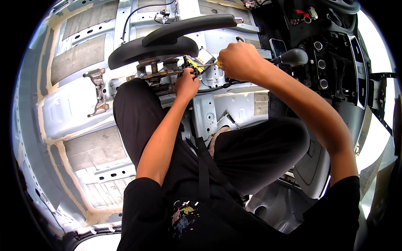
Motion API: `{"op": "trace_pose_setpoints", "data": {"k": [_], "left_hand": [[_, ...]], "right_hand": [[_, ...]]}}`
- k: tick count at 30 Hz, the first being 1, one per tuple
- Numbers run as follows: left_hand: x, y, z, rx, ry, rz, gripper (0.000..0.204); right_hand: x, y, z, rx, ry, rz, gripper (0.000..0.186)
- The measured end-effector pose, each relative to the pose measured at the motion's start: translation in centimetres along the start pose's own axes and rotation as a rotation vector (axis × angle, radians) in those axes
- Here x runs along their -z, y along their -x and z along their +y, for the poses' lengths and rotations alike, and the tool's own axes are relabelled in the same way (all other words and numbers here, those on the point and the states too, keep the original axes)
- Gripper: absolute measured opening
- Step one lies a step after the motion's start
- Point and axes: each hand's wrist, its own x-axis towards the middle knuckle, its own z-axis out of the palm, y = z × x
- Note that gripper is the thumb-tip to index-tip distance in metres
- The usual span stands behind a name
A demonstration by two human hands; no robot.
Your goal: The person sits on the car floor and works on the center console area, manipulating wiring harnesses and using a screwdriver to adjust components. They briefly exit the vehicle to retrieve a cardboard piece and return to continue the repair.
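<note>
My right hand point(239, 61) is closed around the handle of a screwdriver point(208, 65), of which a bit of yellow handle and the thin metal shaft show. The shaft points left, its tip at a yellow plastic connector point(194, 64). My left hand point(187, 85) is closed, its fingertips gripping a small black part right below that connector. The fingers partly hide this part. Just beyond both hands lies the black handbrake lever point(190, 28), above a dark curved cover point(125, 54). Rusty metal linkage point(155, 72) runs beneath the cover to the left of my left hand.
I sit inside a stripped car body with a bare metal floor point(67, 108). A metal bracket point(99, 92) lies at left. At right stand a gear lever point(294, 56), a phone point(278, 47) and the opened dashboard point(335, 62). A small metal tool point(228, 118) lies near my knee.
</note>
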Motion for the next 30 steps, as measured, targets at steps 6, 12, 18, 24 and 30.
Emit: {"op": "trace_pose_setpoints", "data": {"k": [6,12,18,24,30], "left_hand": [[-0.2,-0.3,0.6,0.076,-0.022,0.031,0.032],[-0.1,-1.2,0.2,-0.035,-0.062,0.022,0.026],[-1.2,-1.3,-0.3,-0.021,-0.016,0.051,0.027],[-1.2,-1.2,-0.2,-0.04,-0.081,0.073,0.024],[-1.5,-0.1,0.2,-0.034,-0.062,0.217,0.021]], "right_hand": [[-2.6,1.2,0.1,-0.048,-0.086,0.072,0.015],[-2.8,1.6,0.7,-0.048,-0.108,0.091,0.016],[-3.3,1.9,1.0,-0.059,-0.121,0.083,0.015],[-3.2,2.2,0.6,-0.038,-0.101,0.075,0.013],[-2.2,1.6,-1.9,0.103,-0.047,0.005,0.011]]}}
